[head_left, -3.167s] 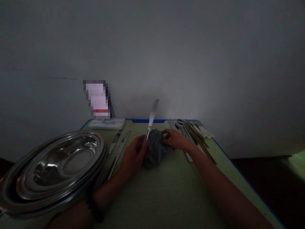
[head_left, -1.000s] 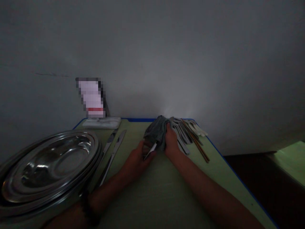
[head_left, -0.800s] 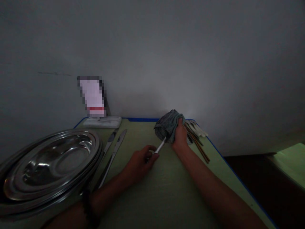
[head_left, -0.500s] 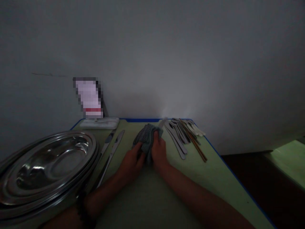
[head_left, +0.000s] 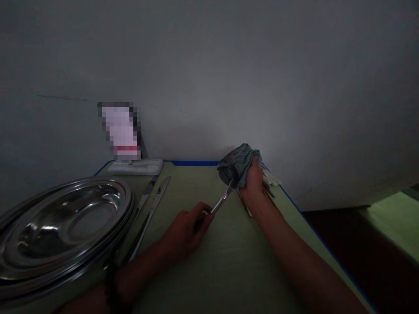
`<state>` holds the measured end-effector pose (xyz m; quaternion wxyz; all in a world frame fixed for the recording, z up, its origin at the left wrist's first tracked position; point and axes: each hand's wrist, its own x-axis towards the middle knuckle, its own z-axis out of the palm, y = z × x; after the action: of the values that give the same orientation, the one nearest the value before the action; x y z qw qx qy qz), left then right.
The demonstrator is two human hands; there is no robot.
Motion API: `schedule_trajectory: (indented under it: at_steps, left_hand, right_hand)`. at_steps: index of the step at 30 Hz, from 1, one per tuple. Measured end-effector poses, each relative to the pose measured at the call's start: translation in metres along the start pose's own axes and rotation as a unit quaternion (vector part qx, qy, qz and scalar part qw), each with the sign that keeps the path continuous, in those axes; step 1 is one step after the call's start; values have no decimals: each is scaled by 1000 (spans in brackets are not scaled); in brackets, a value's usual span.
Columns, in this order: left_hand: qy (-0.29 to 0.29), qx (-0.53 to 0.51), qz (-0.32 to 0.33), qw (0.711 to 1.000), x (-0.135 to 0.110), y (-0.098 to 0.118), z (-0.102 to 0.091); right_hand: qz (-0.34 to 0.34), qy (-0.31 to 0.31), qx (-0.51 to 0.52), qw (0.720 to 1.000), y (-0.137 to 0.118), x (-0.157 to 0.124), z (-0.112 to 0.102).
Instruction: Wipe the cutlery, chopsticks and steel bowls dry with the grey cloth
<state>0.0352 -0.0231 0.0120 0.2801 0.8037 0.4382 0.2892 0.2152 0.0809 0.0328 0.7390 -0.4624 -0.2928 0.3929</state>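
My left hand [head_left: 190,226] is closed round the handle end of a metal table knife [head_left: 224,197], which slants up and to the right. Its far end disappears into the folds of a grey-green cloth [head_left: 236,163]. Gripping that cloth from the right is my right hand [head_left: 253,179], near the table's back edge. Behind my right hand and forearm, the row of cutlery is largely hidden; some pale handles [head_left: 271,176] still show. Two more knives lie side by side on the left, a nearer one [head_left: 159,194] and one [head_left: 146,192] beside the dishes.
Stacked oval steel dishes [head_left: 126,185] fill the left of the green table [head_left: 203,270]. At the back left, a blurred-out phone-like screen [head_left: 120,131] stands on a white base [head_left: 135,167]. A grey wall [head_left: 209,87] rises directly behind the blue table edge.
Both hands held the bunched cloth together at mid-table. The right hand has carried the cloth right and away, and the left hand is now lower, with the knife's handle side exposed.
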Motion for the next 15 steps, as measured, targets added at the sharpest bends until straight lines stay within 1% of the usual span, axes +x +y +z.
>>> schedule_trajectory:
  at_steps: [2,3,6,8,11,13,15]
  left_hand:
    - [-1,-13,-7,1000,-1,0,1]
    - [2,-21,-14,1000,-2,0,1]
    - [18,-37,-29,999,-2,0,0]
    - [27,-47,-33,998,-1,0,-2]
    - [30,-73,-44,996,0,1,-5]
    - [36,-101,-56,993,0,1,-7]
    - [59,-134,-67,987,1,0,-9]
  right_hand:
    - [7,53,-3,999,-5,-6,4]
    - [6,62,-5,998,-6,-11,7]
    - [-15,39,-4,999,-10,-27,15]
    - [-17,31,-11,999,-11,-33,18]
    - [9,59,1,998,-16,-27,17]
    - [26,82,46,995,-22,-15,11]
    - [22,94,99,990,-28,-3,6]
